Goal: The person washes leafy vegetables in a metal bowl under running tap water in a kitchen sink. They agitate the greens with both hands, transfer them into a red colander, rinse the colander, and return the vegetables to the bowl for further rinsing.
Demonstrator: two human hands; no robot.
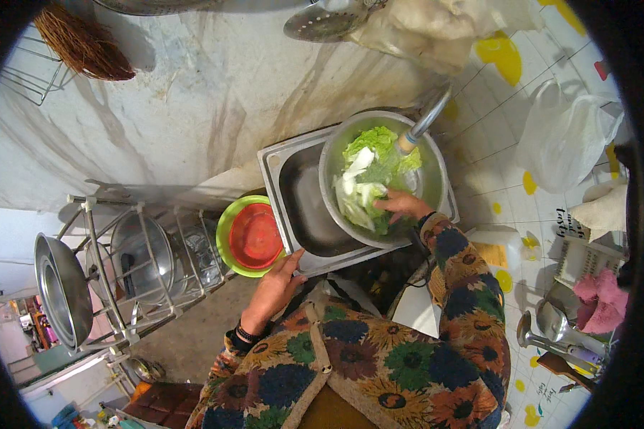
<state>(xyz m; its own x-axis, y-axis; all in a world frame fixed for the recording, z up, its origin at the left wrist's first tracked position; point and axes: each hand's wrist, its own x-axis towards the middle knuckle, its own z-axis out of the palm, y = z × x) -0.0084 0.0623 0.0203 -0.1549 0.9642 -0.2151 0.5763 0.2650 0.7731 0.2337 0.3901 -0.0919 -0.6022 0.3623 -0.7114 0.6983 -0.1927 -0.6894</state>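
A large metal basin (328, 161) stands tilted in the right part of a stainless steel sink (306, 198). Pale green leafy vegetable pieces (377, 140), which look like cabbage, lie in it with water. From the upper right, a metal faucet (432, 117) reaches over the basin, its tan-tipped end above the leaves. My right hand (403, 206) is inside the basin, fingers apart and touching the leaves; some fingertips are hidden among them. At the sink's near left corner, my left hand (276, 284) holds the rim, close to a red bowl (255, 236) nested in a green basin (224, 244).
A metal rack (99, 257) on the left carries pans and a lid (150, 252). On the tiled counter (494, 139) at right are a plastic bag (555, 145), a jug (496, 246), a pink cloth (604, 300) and several utensils (558, 322). A stained wall (193, 107) rises behind the sink.
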